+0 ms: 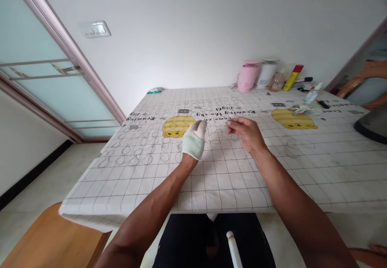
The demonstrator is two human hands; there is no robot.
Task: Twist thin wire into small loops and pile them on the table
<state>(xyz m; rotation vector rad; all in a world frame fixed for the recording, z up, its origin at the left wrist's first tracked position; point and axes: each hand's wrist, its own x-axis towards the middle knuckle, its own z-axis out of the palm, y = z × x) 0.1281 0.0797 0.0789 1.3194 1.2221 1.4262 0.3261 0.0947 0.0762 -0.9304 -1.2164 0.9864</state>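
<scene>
My left hand (195, 139), in a white and pale green glove, is above the middle of the table with its fingers drawn together. Facing it, my bare right hand (246, 133) has thumb and forefinger pinched. Whatever is between the fingers of either hand is too thin or small to make out. Around and beyond my hands, many thin dark looped strands (147, 158), several twisted like a figure eight, lie in rows on the checked tablecloth (226, 195). To the right is a loose coil of thin strand (298, 144).
Along the back stand a pink cylinder (248, 77), a white one (266, 74), a pinkish bottle (276, 82) and a yellow can with red cap (293, 77). A crumpled glove (306, 109) lies at right. A dark-edged object (371, 125) sits at the right edge. A white stick (234, 250) shows below.
</scene>
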